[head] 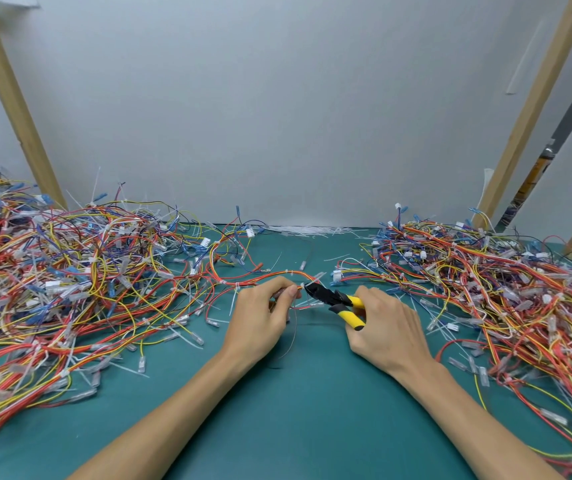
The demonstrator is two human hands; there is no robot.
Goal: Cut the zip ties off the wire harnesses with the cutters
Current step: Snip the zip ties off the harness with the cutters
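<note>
My left hand (264, 313) pinches a red and orange wire harness (260, 278) just above the green mat, fingers curled round the bundle. My right hand (386, 323) grips the yellow-handled cutters (338, 299). Their black jaws point left and meet a white zip tie (312, 279) on the harness, right beside my left fingertips. More white zip ties sit along the same harness further left.
A big tangle of wire harnesses (56, 271) fills the left of the green mat (295, 410), another pile (506, 285) the right. Cut white zip ties (315, 231) lie along the back wall. Wooden posts (14, 105) lean at both sides.
</note>
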